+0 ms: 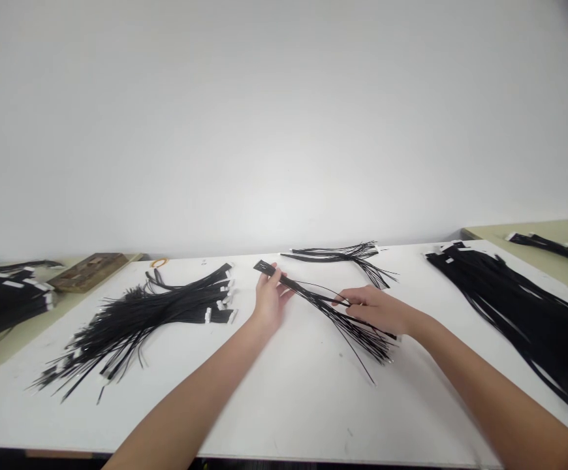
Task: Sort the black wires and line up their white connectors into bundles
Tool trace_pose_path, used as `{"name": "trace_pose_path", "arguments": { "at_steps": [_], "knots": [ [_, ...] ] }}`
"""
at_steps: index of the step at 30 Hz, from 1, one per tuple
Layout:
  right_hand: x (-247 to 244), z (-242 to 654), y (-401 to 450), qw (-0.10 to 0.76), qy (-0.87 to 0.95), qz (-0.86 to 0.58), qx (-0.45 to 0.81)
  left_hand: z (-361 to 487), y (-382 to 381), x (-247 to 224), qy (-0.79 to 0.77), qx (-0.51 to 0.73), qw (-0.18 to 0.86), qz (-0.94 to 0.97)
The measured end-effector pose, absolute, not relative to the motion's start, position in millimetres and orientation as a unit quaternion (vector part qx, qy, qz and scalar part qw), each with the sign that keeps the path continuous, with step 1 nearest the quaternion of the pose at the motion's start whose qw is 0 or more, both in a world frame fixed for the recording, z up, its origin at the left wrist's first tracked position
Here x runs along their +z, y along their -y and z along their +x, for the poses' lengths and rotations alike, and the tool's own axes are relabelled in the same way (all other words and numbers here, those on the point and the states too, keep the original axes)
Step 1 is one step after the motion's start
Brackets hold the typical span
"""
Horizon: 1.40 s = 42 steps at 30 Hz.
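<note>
Above the middle of the white tabletop I hold a bundle of thin black wires point(323, 305). My left hand point(269, 300) is closed round its upper left end, where a flat black piece sticks out past the fingers. From there the wires fan out down to the right, their tips loose. My right hand point(369, 308) pinches a few strands of the same bundle further along; a dark end with a pale tip shows below that hand. Exactly how many strands it grips is hidden by the fingers.
Left on the white table point(264, 418) lies a pile of black wire bundles point(151, 313) with white connectors. A smaller bundle point(343, 254) lies behind my hands. Long black cables point(519, 313) cover the right side. A wooden block point(91, 271) and more cables point(7, 300) sit far left.
</note>
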State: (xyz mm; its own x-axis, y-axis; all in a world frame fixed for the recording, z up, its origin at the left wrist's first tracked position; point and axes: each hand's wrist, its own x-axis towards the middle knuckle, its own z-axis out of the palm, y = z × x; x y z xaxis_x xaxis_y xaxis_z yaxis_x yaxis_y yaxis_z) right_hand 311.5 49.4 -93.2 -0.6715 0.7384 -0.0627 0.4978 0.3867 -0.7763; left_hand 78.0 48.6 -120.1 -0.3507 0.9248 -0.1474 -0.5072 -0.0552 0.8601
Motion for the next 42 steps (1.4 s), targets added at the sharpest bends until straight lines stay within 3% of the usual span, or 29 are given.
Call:
{"name": "trace_pose_path", "arguments": {
  "at_steps": [6, 12, 19, 32, 42],
  "knots": [
    [-103, 318, -62, 0.162, 0.78, -0.406, 0.448, 72, -51, -117, -0.454, 0.705, 0.502, 0.214],
    [-110, 335, -79, 0.11, 0.742, -0.405, 0.523, 65, -56, -114, -0.466, 0.718, 0.483, 0.185],
    [-103, 344, -87, 0.152, 0.715, -0.36, 0.579, 62, -61, -114, -0.463, 0.728, 0.48, 0.161],
    [-104, 336, -95, 0.558, 0.493, -0.321, 0.585, 70, -55, -109, -0.429, 0.672, 0.558, 0.229],
    [-93, 334, -95, 0.705, 0.346, -0.254, 0.565, 72, -48, -109, -0.424, 0.578, 0.63, 0.298]
  ]
}}
